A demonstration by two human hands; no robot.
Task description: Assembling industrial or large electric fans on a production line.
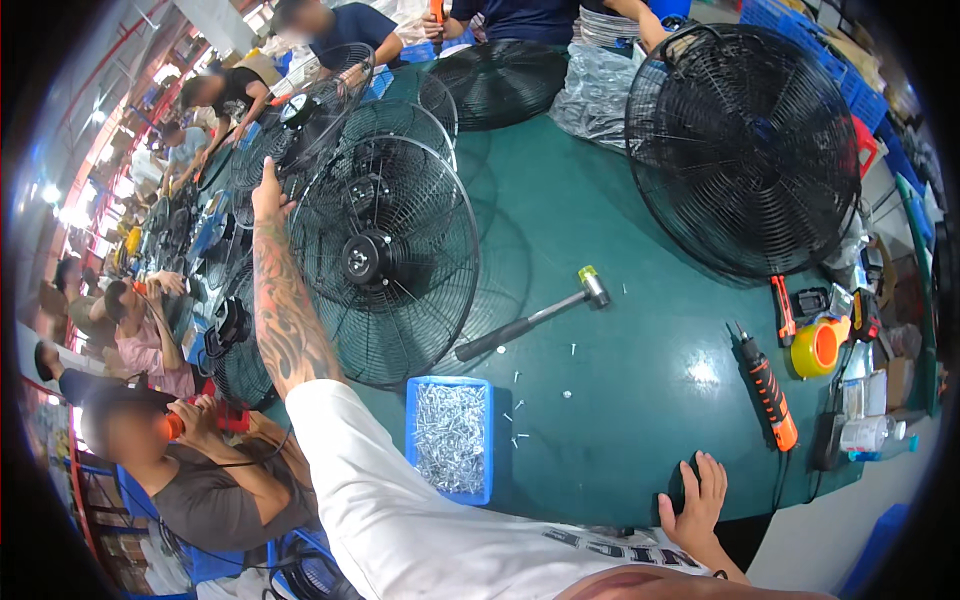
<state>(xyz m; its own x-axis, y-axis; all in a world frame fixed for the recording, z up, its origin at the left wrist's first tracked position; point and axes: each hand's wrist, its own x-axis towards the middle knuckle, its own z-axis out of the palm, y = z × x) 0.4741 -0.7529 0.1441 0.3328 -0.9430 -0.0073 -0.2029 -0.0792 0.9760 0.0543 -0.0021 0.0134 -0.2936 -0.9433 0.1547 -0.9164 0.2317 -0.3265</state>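
My left hand point(268, 197) reaches far out at the left, its fingers at the left rim of a black wire fan guard point(440, 270) with a round motor point(362, 258) at its middle. One finger points up along the edge; the others are partly hidden. More guards stand tilted behind this one. My right hand point(696, 497) rests with fingers spread on the near edge of the green table point(620, 420), holding nothing. Between my arms sits a blue tray point(489, 435) full of small silver screws point(447, 435). Beyond it lies a hammer point(535, 322) with a yellow-green tip.
Loose screws point(518, 405) lie beside the tray. At right are an orange-and-black electric screwdriver point(768, 392), a yellow tape roll point(815, 350), an orange-handled cutter point(783, 310), a bottle point(872, 435) and large stacked guards point(745, 150). Co-workers sit along the left and far side.
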